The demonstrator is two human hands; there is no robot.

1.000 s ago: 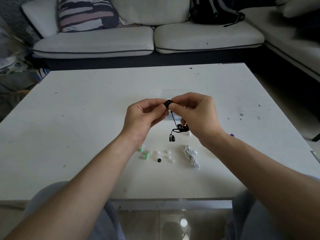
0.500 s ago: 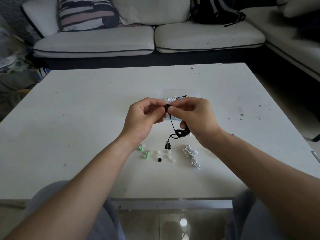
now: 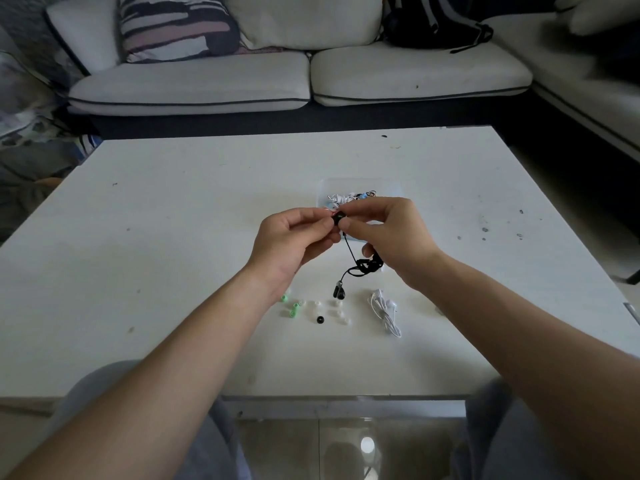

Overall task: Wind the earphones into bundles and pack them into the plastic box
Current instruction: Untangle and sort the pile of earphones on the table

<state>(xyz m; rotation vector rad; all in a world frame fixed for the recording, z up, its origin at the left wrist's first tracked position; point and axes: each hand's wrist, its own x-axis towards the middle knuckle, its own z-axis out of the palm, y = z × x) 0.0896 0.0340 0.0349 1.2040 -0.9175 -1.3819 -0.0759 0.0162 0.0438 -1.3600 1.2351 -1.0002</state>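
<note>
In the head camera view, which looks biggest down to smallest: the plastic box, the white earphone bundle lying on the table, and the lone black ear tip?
1. plastic box, largest even though it is partly hidden
2. white earphone bundle
3. black ear tip, plainly the smallest

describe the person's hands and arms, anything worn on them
The left hand and right hand are bare: no gloves or rings show, and no watch or band at either wrist. The left forearm and right forearm are bare too, with no sleeve in view.
</note>
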